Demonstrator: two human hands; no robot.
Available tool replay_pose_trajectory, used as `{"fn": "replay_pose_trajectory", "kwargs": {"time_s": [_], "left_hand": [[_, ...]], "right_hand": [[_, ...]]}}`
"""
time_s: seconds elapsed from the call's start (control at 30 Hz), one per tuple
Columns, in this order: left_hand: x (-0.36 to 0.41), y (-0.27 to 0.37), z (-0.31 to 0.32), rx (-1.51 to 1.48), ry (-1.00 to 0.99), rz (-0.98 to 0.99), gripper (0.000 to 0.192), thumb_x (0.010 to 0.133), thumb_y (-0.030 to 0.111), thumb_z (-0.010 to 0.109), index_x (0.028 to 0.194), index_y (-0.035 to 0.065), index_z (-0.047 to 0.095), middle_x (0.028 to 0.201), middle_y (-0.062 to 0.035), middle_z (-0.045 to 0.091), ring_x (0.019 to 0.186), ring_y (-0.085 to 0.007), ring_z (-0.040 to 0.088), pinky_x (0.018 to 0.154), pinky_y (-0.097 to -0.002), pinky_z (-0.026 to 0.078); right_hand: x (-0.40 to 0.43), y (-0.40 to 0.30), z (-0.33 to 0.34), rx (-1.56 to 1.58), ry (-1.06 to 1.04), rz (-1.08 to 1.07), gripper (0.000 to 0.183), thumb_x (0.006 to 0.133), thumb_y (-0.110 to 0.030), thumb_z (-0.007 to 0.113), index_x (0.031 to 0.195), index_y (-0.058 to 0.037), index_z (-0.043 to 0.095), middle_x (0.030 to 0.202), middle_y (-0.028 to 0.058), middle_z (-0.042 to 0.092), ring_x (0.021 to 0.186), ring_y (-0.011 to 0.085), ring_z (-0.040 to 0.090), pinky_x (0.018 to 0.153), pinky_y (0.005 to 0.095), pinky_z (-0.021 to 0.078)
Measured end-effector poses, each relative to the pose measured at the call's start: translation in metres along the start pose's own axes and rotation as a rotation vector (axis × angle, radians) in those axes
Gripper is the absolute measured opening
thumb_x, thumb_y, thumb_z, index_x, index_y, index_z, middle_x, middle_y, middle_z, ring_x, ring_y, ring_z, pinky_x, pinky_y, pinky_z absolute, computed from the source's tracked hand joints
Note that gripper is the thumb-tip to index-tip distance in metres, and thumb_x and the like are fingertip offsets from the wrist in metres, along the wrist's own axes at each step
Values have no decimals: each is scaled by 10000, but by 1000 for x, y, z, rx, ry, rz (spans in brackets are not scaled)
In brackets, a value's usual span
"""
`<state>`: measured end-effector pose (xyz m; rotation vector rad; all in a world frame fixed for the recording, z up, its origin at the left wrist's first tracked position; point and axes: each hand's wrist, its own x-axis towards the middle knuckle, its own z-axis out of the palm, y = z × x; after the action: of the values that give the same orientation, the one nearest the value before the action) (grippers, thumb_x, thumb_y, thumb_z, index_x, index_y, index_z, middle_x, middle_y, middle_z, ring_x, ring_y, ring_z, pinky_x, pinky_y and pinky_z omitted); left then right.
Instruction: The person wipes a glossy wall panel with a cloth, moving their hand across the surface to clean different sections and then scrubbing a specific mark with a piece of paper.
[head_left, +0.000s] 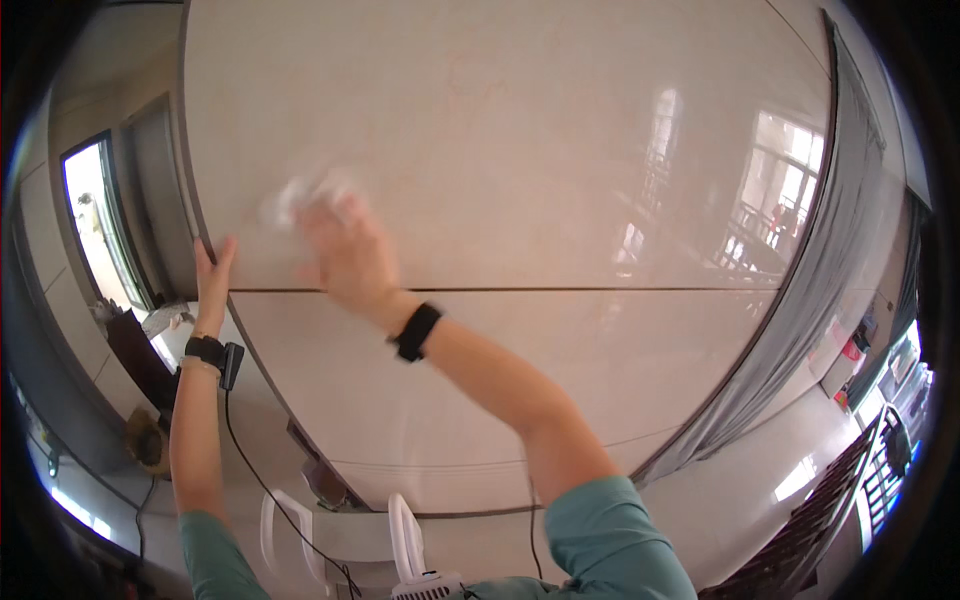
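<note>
A large glossy beige tile wall panel (495, 187) fills the middle of the view, with a dark horizontal seam below its centre. My right hand (352, 251) presses a white cloth or tissue (311, 196) against the panel, left of centre and above the seam. Both hand and cloth are blurred. My left hand (214, 274) rests at the panel's dark left edge (193, 180), fingers apart on either side of it, grasping no loose thing. Black bands circle both wrists. The left band carries a small black device (233, 366).
A black cable (259, 476) hangs from the left wrist device. White plastic chair parts (405, 536) stand below. To the right are a grey curtain (817, 300) and a dark stair railing (817, 495). A doorway (105, 217) opens at the left.
</note>
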<state>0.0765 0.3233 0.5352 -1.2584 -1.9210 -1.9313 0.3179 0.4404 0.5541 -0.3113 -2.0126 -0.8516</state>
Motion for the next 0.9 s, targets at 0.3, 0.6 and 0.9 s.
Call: {"fn": "replay_pose_trajectory", "kwargs": {"time_s": [0.3, 0.6, 0.9], "left_hand": [[-129, 5, -79, 167, -143, 324, 561, 902, 177, 482, 1406, 58, 267, 1472, -100, 243, 1366, -222, 187, 1096, -343, 139], [-439, -171, -65, 100, -411, -383, 672, 815, 86, 610, 1380, -5, 258, 1412, -170, 315, 1329, -304, 264, 1089, -399, 201], [-565, -198, 47, 489, -1070, -715, 1111, 686, 468, 698, 1413, -35, 25, 1487, -225, 55, 1377, -353, 82, 1078, -519, 146]], "right_hand": [[-161, 166, -62, -8, -11, 408, 452, 886, -340, 515, 1224, -41, 490, 1305, 157, 452, 1244, 358, 353, 1021, 454, 281], [-238, 246, -77, -148, 383, 946, 545, 939, -326, 423, 1295, 78, 342, 1396, 264, 280, 1316, 413, 215, 1099, 461, 153], [-103, -9, -3, 258, -49, 306, 472, 774, -375, 618, 1154, -111, 526, 1194, 111, 508, 1193, 310, 413, 1013, 454, 300]]}}
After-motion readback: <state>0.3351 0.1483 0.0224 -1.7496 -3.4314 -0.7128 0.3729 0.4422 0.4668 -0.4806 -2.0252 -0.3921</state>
